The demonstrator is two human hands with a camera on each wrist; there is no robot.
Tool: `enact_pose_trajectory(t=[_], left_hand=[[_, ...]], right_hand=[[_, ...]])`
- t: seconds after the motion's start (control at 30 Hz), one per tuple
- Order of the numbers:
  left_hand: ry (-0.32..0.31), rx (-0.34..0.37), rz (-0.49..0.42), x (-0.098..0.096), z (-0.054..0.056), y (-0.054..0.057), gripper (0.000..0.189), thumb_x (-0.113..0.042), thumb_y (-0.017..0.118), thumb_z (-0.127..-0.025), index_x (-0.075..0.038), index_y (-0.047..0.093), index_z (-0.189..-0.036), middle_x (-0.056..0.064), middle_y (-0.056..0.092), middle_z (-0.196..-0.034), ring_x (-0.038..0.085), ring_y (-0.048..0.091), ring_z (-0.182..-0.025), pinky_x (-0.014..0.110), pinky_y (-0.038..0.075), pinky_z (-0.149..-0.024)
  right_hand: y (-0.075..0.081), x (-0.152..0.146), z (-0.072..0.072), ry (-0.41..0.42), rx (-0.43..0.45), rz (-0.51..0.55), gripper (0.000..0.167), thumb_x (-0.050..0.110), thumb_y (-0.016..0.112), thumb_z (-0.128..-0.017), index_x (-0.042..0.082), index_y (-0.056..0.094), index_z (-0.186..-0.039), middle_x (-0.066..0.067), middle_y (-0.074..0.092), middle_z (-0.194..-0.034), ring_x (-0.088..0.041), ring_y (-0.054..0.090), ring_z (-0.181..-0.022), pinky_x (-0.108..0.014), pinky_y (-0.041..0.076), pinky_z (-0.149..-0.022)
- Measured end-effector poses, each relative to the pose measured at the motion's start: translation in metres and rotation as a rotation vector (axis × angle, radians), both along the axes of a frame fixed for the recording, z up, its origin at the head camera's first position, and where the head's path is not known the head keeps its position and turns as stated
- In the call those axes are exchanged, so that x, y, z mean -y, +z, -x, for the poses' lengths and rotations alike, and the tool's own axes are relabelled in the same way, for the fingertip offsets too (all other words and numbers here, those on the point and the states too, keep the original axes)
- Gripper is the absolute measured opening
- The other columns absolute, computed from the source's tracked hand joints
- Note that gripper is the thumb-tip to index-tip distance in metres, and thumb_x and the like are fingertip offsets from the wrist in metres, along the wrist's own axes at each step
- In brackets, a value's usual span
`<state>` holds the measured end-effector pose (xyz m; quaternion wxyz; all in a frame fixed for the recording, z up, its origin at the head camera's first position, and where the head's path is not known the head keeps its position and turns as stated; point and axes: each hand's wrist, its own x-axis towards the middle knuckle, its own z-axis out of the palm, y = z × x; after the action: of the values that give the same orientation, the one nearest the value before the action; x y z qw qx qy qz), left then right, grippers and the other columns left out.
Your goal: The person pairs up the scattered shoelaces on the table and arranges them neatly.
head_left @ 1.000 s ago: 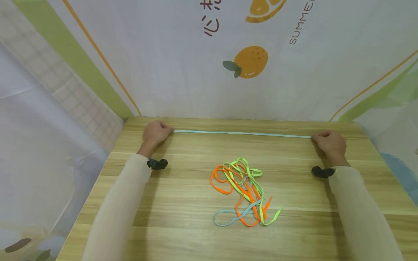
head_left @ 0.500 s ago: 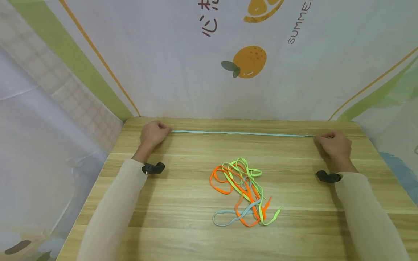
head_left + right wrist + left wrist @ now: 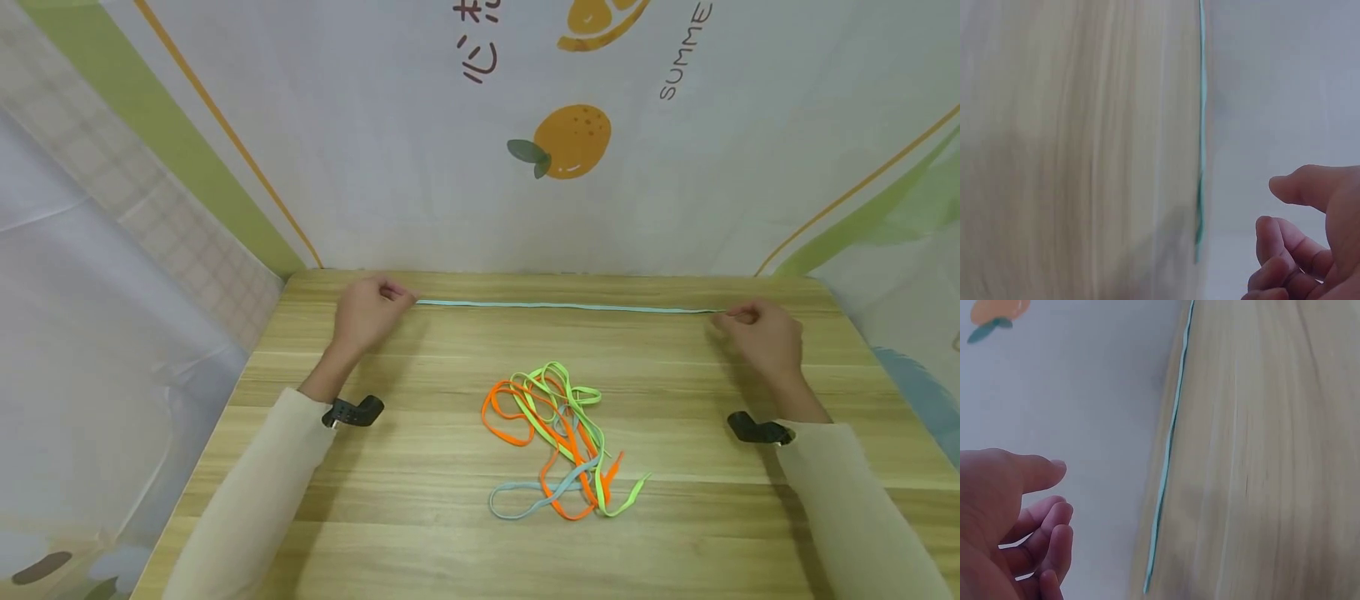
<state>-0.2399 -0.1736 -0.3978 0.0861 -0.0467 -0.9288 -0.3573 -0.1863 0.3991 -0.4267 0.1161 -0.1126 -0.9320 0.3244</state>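
A pale blue-green shoelace (image 3: 570, 307) lies stretched nearly straight along the far side of the table. Over its left end is my left hand (image 3: 369, 315); the left wrist view shows thumb and curved fingers (image 3: 1059, 515) apart from each other, with the lace (image 3: 1168, 447) off to their side. At the other end hovers my right hand (image 3: 768, 337), also holding nothing: in the right wrist view a gap separates thumb from fingers (image 3: 1270, 240), and the lace end (image 3: 1199, 231) lies loose beside them.
Nearer the front of the wooden table (image 3: 420, 550), a tangle joins an orange lace (image 3: 510, 439), a yellow-green lace (image 3: 588, 396) and a grey-blue lace (image 3: 517, 517). A printed white curtain (image 3: 420, 183) hangs right behind the table's back edge.
Both hands have let go of the pale shoelace's ends and lifted slightly. The left hand has shifted right; the right hand went outward, then a little back. The tangle is unchanged.
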Motion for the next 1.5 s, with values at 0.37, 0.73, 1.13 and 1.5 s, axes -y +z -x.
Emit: enact_pose_trajectory(t=[0.37, 0.73, 1.13, 1.5], left_hand=[[-0.141, -0.061, -0.019, -0.033, -0.037, 0.016, 0.025, -0.032, 0.083, -0.100, -0.007, 0.078, -0.101, 0.004, 0.076, -0.090, 0.025, 0.072, -0.083, 0.040, 0.054, -0.072], [-0.348, -0.075, -0.011, -0.062, -0.074, 0.017, 0.015, -0.027, 0.084, -0.098, -0.014, 0.077, -0.094, -0.007, 0.069, -0.084, 0.012, 0.065, -0.077, 0.035, 0.053, -0.067], [-0.547, -0.072, 0.064, -0.086, -0.117, 0.003, 0.011, -0.020, 0.088, -0.095, -0.017, 0.077, -0.095, -0.013, 0.070, -0.088, 0.008, 0.065, -0.080, 0.026, 0.054, -0.072], [-0.740, -0.155, 0.172, -0.097, -0.148, -0.012, 0.017, -0.024, 0.090, -0.094, -0.015, 0.076, -0.092, -0.010, 0.070, -0.084, 0.006, 0.064, -0.078, 0.024, 0.052, -0.075]], right_hand=[[0.016, 0.049, -0.024, 0.156, -0.139, -0.032, 0.029, 0.029, 0.079, -0.101, 0.001, 0.077, -0.106, -0.012, 0.074, -0.091, 0.004, 0.056, -0.074, -0.015, 0.044, -0.065], [0.020, 0.089, -0.048, 0.349, -0.144, -0.059, 0.016, 0.021, 0.081, -0.099, 0.005, 0.077, -0.102, -0.002, 0.072, -0.085, -0.022, 0.060, -0.078, -0.026, 0.045, -0.066], [0.024, 0.130, -0.076, 0.602, -0.083, -0.136, 0.005, 0.010, 0.080, -0.091, 0.013, 0.079, -0.095, 0.014, 0.067, -0.081, -0.006, 0.051, -0.062, -0.028, 0.043, -0.058], [0.018, 0.157, -0.100, 0.772, -0.085, -0.156, 0.017, 0.007, 0.086, -0.084, 0.022, 0.079, -0.090, 0.021, 0.066, -0.085, -0.002, 0.053, -0.070, -0.026, 0.048, -0.062]])
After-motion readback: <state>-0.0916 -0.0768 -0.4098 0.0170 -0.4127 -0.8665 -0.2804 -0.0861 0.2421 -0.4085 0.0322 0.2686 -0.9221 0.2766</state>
